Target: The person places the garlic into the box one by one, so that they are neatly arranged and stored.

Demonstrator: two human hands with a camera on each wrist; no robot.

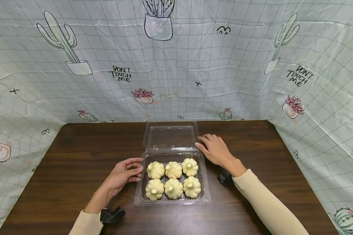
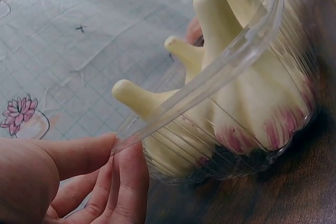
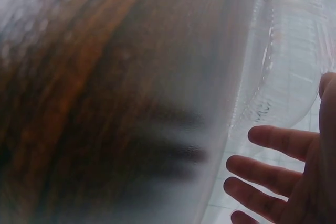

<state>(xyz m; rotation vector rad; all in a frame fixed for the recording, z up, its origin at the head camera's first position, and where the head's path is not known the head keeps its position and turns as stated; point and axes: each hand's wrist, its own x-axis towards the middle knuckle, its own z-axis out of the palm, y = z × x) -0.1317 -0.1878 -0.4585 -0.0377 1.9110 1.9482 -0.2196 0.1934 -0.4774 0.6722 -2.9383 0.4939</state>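
A clear plastic clamshell container [image 1: 206, 197] stands with several pale garlic bulbs [image 1: 173, 188] in two rows, stems up. Purple streaks mark the bulbs' lower parts in the left wrist view. Its hinged lid [image 1: 170, 135] lies folded back, away from the person. At the left rim, my left hand [image 1: 122, 174] pinches the plastic edge between thumb [image 2: 86, 153] and fingers. My right hand [image 1: 217, 151] is beside the lid's right edge near the hinge, thumb tip close to the corner. Its fingers [image 3: 268, 174] are spread and hold nothing.
The dark wooden table [image 1: 85, 153] carries the container at its middle. A patterned cloth [image 1: 176, 65] with cactus drawings hangs behind and along both sides. Black wrist devices, one of them the left strap [image 1: 113, 215], sit under the forearms.
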